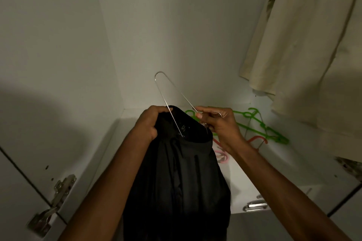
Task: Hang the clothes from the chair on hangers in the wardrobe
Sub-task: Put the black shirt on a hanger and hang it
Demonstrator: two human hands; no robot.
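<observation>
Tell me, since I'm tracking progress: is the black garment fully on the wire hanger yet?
Not fully. One end of the wire hanger sits inside the black garment at its top opening; the other end juts out above, bare.

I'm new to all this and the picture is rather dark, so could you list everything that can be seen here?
Black garment: one, black, held up in the middle, hanging down.
Wire hanger: one, silver metal, one end going into the garment's top opening.
Green hangers: at least two, green, lying on the wardrobe floor, right of the hands.
Red hanger: one, red-orange, on the floor by the green ones.
Pink hanger: one, pink, on the floor, partly behind the garment.
Cream garment: one, cream, hanging upper right.
Door hinge: one, metal, lower left.
Left hand: grips the black garment's top edge.
Right hand: pinches the wire hanger.
</observation>
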